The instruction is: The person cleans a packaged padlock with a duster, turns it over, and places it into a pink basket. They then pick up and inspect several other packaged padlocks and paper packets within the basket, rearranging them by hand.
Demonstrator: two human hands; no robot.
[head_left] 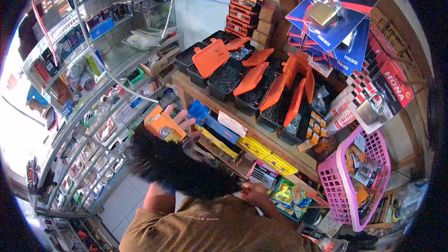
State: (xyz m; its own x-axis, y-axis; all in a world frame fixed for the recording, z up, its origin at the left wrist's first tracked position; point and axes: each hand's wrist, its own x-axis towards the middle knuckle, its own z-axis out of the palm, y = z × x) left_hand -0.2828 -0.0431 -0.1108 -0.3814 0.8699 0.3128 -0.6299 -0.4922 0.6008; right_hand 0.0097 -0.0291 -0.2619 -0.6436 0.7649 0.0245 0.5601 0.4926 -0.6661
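A black feather duster (177, 165) lies across the view in front of my chest. My right hand (257, 194) is closed around its short handle, at the right end. Beyond the feathers, my left hand (183, 122) holds a padlock (166, 133) on an orange card, its fingers showing behind the card's right side. The duster's feathers touch or overlap the card's lower edge and hide part of my left hand and forearm. My brown shirt (200, 226) fills the bottom of the view.
Black bins (221, 84) with orange lids hold screws or nails on a wooden shelf. Carded padlocks (324, 14) hang at upper right, above a pink basket (352, 182) of packaged goods. Yellow boxes (261, 151) sit below the bins. A glass display case (100, 126) stands left.
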